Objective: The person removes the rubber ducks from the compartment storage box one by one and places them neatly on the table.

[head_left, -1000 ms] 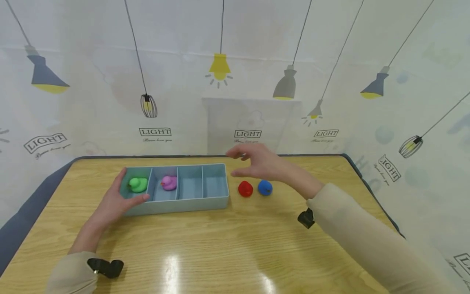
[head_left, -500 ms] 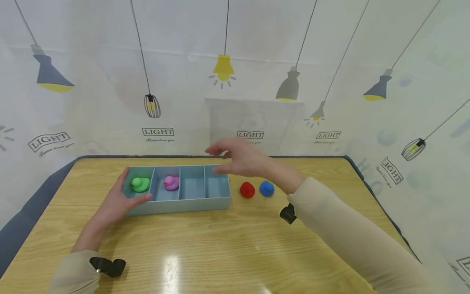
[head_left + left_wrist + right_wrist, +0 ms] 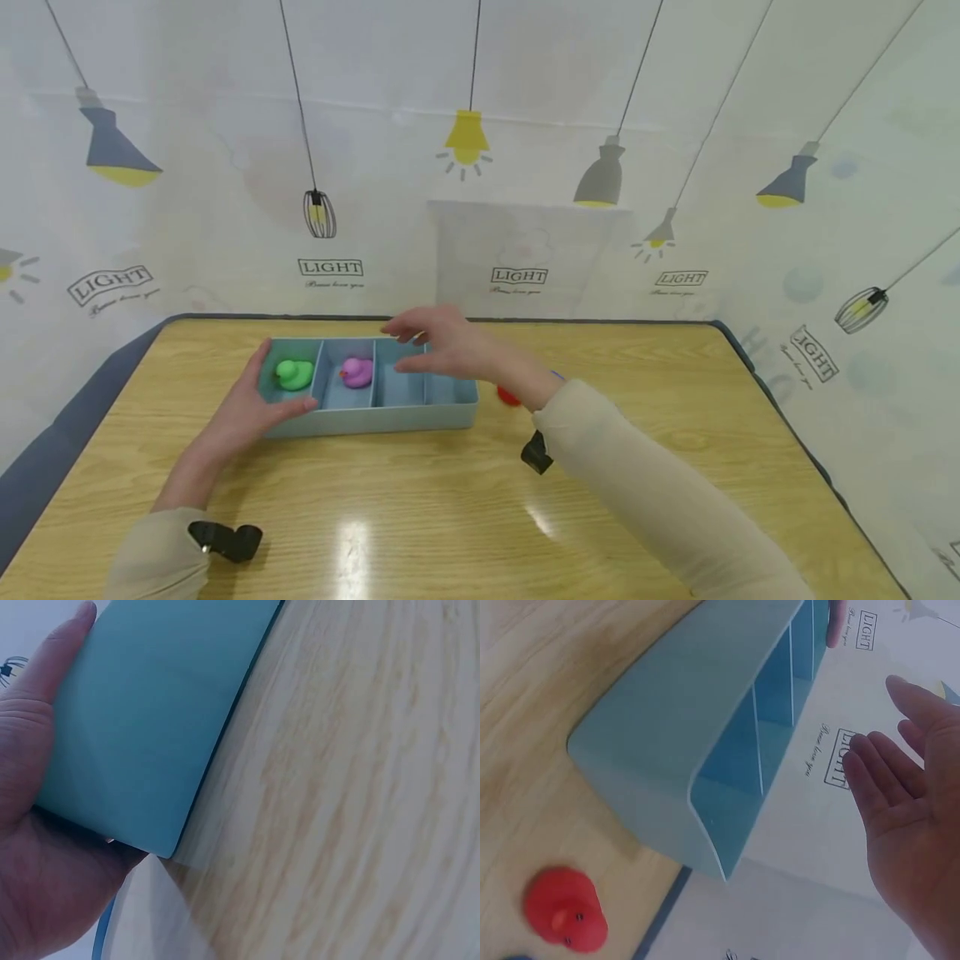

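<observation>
A light blue box [image 3: 375, 421] with a row of compartments stands on the table. My left hand [image 3: 243, 412] grips its left end, thumb along the front wall [image 3: 161, 712] and fingers round the far side. In the leftmost compartment sits a green rubber duck [image 3: 294, 375]; a purple rubber duck [image 3: 357, 373] sits in the one beside it. Over the two right compartments hovers my right hand [image 3: 442, 346], its fingers loosely bent with nothing between them. A red rubber duck [image 3: 565, 909] lies right of the box, partly behind my right wrist in the head view.
A blue duck [image 3: 557, 375] beyond the red one is mostly hidden by the right forearm. The wooden table [image 3: 420, 508] reaches back to a wall covering [image 3: 375, 208] printed with lamps. Each wrist carries a small black camera [image 3: 228, 542].
My right hand has moved left, from beside the box's right end to over its right compartments. Its forearm now covers part of the red and blue ducks. The left hand keeps its grip.
</observation>
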`<action>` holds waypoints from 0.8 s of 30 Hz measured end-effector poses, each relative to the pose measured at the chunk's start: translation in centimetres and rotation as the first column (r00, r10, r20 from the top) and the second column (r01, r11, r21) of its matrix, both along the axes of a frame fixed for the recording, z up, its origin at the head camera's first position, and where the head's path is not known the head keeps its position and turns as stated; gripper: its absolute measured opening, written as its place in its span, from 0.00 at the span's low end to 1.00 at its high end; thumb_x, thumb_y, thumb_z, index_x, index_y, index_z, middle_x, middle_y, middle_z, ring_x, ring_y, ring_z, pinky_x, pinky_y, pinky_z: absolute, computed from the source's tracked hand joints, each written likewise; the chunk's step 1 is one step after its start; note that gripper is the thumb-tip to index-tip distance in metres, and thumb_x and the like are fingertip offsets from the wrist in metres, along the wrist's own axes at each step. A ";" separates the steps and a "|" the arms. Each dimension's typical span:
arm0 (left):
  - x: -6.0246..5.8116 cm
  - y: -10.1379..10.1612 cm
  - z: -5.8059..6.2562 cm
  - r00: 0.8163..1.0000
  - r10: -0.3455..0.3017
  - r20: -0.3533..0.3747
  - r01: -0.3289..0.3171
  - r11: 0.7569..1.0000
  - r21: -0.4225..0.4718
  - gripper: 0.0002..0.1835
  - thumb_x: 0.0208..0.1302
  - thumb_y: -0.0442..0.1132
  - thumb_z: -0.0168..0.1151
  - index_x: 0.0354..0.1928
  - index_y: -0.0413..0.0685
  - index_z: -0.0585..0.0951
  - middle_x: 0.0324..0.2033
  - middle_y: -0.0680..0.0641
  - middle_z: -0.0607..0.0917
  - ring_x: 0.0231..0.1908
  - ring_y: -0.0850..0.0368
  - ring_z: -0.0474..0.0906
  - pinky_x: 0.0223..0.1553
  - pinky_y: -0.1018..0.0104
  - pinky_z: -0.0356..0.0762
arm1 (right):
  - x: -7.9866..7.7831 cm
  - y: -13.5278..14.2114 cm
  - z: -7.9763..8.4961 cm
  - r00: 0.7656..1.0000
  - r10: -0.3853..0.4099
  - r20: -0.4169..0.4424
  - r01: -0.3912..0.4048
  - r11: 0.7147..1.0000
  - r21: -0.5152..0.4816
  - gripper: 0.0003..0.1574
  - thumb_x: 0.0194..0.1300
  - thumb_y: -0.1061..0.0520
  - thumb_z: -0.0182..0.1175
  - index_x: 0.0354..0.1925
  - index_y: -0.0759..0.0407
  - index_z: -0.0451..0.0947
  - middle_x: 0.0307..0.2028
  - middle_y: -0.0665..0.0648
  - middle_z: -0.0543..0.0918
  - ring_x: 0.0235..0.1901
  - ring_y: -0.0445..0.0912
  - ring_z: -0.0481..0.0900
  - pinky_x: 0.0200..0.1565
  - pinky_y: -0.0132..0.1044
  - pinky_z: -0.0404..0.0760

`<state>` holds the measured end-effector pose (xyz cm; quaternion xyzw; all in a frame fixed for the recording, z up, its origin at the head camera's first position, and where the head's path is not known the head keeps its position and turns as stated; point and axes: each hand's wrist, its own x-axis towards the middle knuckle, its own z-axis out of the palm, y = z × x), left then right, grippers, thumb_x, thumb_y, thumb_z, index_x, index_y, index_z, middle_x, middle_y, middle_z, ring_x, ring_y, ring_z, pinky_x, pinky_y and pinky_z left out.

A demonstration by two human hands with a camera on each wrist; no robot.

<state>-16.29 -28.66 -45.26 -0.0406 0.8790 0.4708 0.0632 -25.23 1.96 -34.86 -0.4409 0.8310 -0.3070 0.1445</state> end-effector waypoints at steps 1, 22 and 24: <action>0.0 -0.1 0.0 1.000 -0.001 0.001 0.001 1.000 0.002 0.69 0.61 0.55 0.75 0.81 0.49 0.28 0.77 0.24 0.38 0.74 0.20 0.38 0.68 0.22 0.44 | 0.0 -0.4 -0.2 1.000 0.000 -0.002 0.000 1.000 0.009 0.33 0.67 0.59 0.70 0.67 0.64 0.74 0.62 0.60 0.81 0.60 0.50 0.79 0.61 0.34 0.77; -0.1 0.0 0.0 1.000 0.004 0.020 -0.003 1.000 -0.007 0.70 0.59 0.57 0.75 0.81 0.52 0.28 0.77 0.25 0.39 0.74 0.20 0.39 0.68 0.22 0.45 | -0.8 -4.0 -4.6 0.993 -0.097 -0.069 0.099 0.995 0.024 0.35 0.69 0.51 0.70 0.70 0.55 0.75 0.65 0.51 0.79 0.65 0.43 0.75 0.67 0.33 0.70; 0.0 -0.1 0.0 1.000 0.005 0.021 -0.005 1.000 -0.010 0.70 0.60 0.57 0.75 0.81 0.52 0.28 0.77 0.24 0.39 0.74 0.20 0.39 0.68 0.22 0.45 | -1.0 -4.5 -5.0 0.994 -0.100 -0.051 0.101 0.995 0.009 0.34 0.68 0.51 0.70 0.69 0.56 0.75 0.65 0.51 0.80 0.65 0.43 0.75 0.67 0.33 0.70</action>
